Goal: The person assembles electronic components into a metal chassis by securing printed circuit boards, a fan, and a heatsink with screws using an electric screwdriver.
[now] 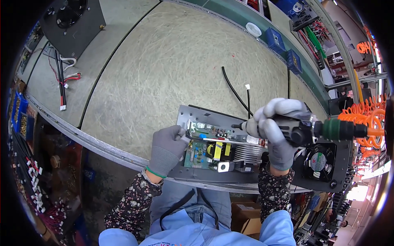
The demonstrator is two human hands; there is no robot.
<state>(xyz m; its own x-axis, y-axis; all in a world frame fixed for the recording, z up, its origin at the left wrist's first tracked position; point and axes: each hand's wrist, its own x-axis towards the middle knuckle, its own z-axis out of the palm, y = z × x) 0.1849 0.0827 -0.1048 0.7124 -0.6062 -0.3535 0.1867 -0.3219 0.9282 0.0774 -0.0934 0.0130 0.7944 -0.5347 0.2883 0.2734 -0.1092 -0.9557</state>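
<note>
My right hand point(279, 127), in a grey-white glove, is wrapped round a black air screwdriver point(301, 133) held sideways. The tool's tip points left, over the open circuit board point(211, 131) in front of me. At the board's left end my left hand point(168, 145), in a grey glove, has its fingers curled together; what they pinch is hidden. The board, with a yellow-wrapped transformer point(219, 151) and a finned metal heat sink point(248, 154), lies on a dark metal panel point(197, 112). A black fan point(319, 162) sits at the panel's right end.
Two black cables point(233, 88) reach out behind the panel. An orange coiled air hose point(365, 119) runs at the right. Blue bins point(275, 40) and a white round dish point(253, 29) line the far edge. Another fan panel point(74, 26) with wires stands at the far left.
</note>
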